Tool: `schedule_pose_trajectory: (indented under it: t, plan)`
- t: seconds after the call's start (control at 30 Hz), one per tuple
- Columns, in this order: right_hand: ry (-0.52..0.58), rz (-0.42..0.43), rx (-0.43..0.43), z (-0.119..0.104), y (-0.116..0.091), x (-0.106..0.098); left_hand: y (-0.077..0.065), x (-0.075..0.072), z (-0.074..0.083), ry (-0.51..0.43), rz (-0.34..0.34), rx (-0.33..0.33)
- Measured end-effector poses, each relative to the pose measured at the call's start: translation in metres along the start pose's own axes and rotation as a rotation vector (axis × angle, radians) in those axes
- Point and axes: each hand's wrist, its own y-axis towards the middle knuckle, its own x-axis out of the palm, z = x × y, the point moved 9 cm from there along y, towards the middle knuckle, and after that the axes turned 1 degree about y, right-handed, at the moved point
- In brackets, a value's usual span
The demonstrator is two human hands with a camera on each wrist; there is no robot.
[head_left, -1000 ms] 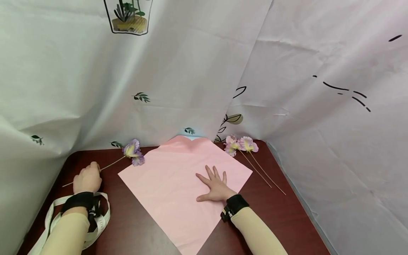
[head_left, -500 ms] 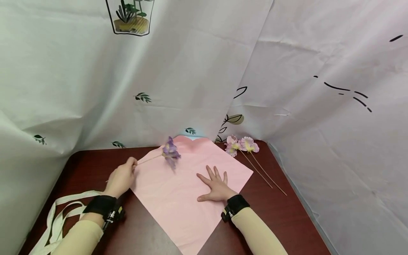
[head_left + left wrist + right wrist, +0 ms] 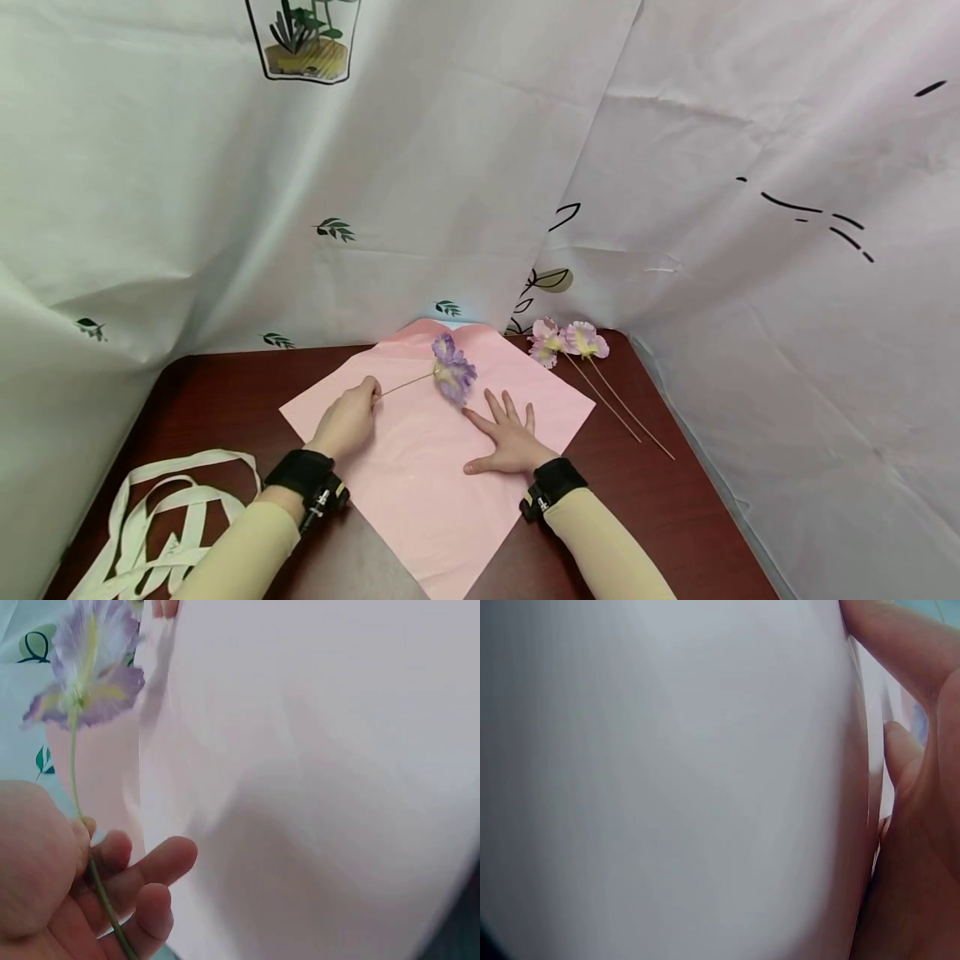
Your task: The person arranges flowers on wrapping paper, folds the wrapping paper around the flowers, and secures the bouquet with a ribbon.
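Note:
My left hand (image 3: 348, 421) pinches the thin stem of a purple artificial flower (image 3: 453, 370) between thumb and index finger. In the left wrist view the flower (image 3: 90, 667) points away from the palm, its green stem (image 3: 77, 776) crossing over the loosely bent other fingers. The bloom is over the upper middle of a pink sheet of wrapping paper (image 3: 405, 483), which lies cornerwise on the table. My right hand (image 3: 510, 442) rests on the paper's right side with fingers spread. The right wrist view shows that hand (image 3: 922, 772) at the edge, beside the pale paper (image 3: 705, 780).
Two pink artificial flowers (image 3: 585, 340) lie at the back right of the dark red table (image 3: 660, 517), stems toward the front. A white ribbon (image 3: 187, 492) is heaped loosely at the left. Behind the table hangs a printed white curtain (image 3: 420, 167).
My left hand has lifted the purple flower from the table's left side and brought it rightward over the pink paper. The ribbon lies uncovered more. My right hand has stayed in place.

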Motion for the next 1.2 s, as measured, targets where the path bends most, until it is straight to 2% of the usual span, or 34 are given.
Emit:
schedule_pose_trajectory:
  t: [0.17,0.37,0.53,0.7,1.0,1.2]
  plan:
    - [-0.010,-0.001,0.001,0.000,0.000,0.000,0.010,0.015,0.008,-0.102,-0.027,-0.052]
    - [-0.005,-0.008,0.005,0.000,0.000,0.000,0.018,0.028,0.021,-0.314,-0.056,-0.165]
    - [-0.009,-0.010,0.012,0.001,0.000,0.000,0.025,0.036,0.030,-0.495,-0.022,-0.254]
    - [-0.019,-0.019,0.027,0.002,0.001,0.002,0.028,0.045,0.043,-0.646,-0.003,-0.303]
    - [-0.029,-0.022,0.044,0.005,0.002,0.005,0.026,0.063,0.057,-0.791,-0.016,-0.416]
    - [-0.041,-0.021,0.047,0.005,0.003,0.005,0.027,0.072,0.066,-0.840,-0.027,-0.447]
